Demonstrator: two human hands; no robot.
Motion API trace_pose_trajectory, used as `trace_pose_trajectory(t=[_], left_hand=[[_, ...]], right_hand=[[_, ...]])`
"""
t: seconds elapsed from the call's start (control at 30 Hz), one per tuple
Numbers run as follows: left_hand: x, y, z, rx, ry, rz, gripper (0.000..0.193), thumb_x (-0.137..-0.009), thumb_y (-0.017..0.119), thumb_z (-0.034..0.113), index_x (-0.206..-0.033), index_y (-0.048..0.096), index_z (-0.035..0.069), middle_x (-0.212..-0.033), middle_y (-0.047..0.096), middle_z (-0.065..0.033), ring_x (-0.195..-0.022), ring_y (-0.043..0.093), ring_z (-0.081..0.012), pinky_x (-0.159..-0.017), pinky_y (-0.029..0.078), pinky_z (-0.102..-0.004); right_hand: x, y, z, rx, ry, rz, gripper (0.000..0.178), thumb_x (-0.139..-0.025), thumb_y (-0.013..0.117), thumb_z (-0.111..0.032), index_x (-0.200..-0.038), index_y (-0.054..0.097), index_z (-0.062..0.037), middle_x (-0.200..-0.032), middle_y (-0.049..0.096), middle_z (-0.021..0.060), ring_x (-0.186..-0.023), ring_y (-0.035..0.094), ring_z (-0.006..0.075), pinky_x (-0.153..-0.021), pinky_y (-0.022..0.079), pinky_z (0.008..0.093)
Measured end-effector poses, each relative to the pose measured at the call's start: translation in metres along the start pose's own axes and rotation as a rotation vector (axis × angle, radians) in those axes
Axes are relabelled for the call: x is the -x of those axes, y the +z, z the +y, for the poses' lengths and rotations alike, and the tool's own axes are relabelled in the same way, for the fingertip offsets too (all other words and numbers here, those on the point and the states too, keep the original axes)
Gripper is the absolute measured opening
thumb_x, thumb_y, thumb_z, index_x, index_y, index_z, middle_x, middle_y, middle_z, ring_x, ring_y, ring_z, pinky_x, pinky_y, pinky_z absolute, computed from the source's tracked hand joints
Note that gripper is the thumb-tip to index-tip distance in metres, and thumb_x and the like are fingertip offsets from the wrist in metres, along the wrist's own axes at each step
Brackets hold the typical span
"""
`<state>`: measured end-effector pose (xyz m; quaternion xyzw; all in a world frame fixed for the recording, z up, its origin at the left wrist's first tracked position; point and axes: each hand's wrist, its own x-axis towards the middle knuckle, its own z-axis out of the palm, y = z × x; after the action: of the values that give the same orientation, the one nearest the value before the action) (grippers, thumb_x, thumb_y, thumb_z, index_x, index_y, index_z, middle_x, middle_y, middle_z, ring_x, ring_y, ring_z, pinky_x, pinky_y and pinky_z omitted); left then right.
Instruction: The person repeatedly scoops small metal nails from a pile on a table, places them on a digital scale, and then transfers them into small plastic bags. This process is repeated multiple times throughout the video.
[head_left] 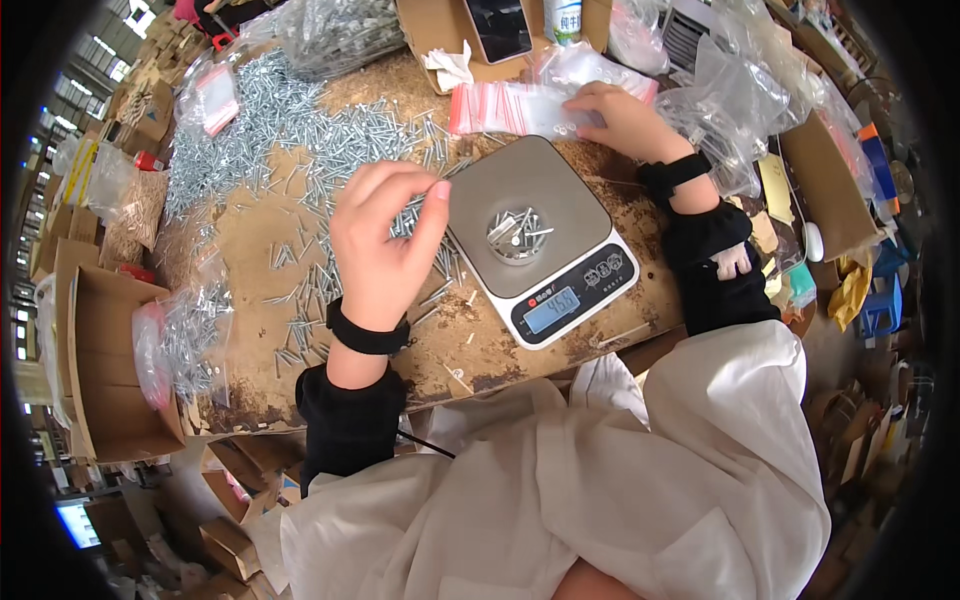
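Observation:
A white kitchen scale (552, 190) with a grey platform and lit display stands before me. On its platform a small round clear dish (497, 250) holds several screws. Left of the scale, above loose screws (300, 275), my left hand (383, 240) is raised with fingers bent and the thumb against the index fingertip; anything pinched there is too small to make out. Behind the scale, my right hand (628, 122) has its fingers closed on the edge of a clear zip bag (545, 112), one of several red-striped bags lying in a row.
A large pile of screws (240, 125) covers the table's far left. Filled bags of screws (195, 335) lie by an open cardboard box (115, 360) at the left edge. At the back are a phone (498, 28), a can (563, 20) and crumpled clear plastic (710, 110).

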<state>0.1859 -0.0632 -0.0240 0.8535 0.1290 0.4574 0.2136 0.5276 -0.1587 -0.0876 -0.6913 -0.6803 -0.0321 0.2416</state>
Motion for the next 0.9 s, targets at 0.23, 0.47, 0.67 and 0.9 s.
trace_pose_trajectory(t=[0.23,0.47,0.67,0.9], left_hand=[[0.001,0.005,-0.006,0.016,-0.038,-0.033,0.006,-0.083,0.072,0.006,-0.081,0.067,0.002,-0.084,0.068,-0.0085,-0.079,0.062,-0.0257,-0.074,0.047,-0.0337],[0.000,0.008,0.009,0.149,-0.025,-0.016,0.060,-0.079,0.077,0.006,-0.133,0.053,-0.001,-0.126,0.062,-0.0145,-0.110,0.060,-0.0243,-0.098,0.047,-0.0361],[0.016,-0.004,0.006,0.084,0.037,-0.024,0.024,-0.087,0.065,-0.001,-0.111,0.064,-0.002,-0.086,0.065,-0.0094,-0.076,0.061,-0.0200,-0.071,0.048,-0.0297],[0.019,0.003,-0.008,0.366,-0.366,0.252,0.038,-0.105,0.042,0.023,-0.078,0.057,0.000,-0.064,0.048,0.0008,-0.057,0.045,-0.0112,-0.051,0.030,-0.0260]], right_hand=[[-0.008,-0.006,-0.013,0.147,-0.048,0.163,0.009,-0.075,0.073,-0.015,-0.080,0.072,-0.0076,-0.088,0.069,0.0087,-0.088,0.065,0.0311,-0.079,0.053,0.0407],[-0.007,-0.048,-0.104,-0.182,-0.292,0.330,0.010,-0.085,0.070,-0.012,-0.090,0.069,-0.0036,-0.106,0.069,0.0071,-0.102,0.064,0.0320,-0.092,0.049,0.0416],[0.004,-0.045,-0.163,-0.267,-0.588,0.352,0.014,-0.088,0.068,-0.023,-0.082,0.064,-0.0116,-0.110,0.063,0.0016,-0.123,0.053,0.0282,-0.114,0.023,0.0628],[0.032,-0.086,-0.062,-0.031,0.170,0.407,0.013,-0.083,0.067,-0.020,-0.082,0.068,-0.0069,-0.077,0.067,0.0137,-0.074,0.067,0.0329,-0.065,0.052,0.0431]])
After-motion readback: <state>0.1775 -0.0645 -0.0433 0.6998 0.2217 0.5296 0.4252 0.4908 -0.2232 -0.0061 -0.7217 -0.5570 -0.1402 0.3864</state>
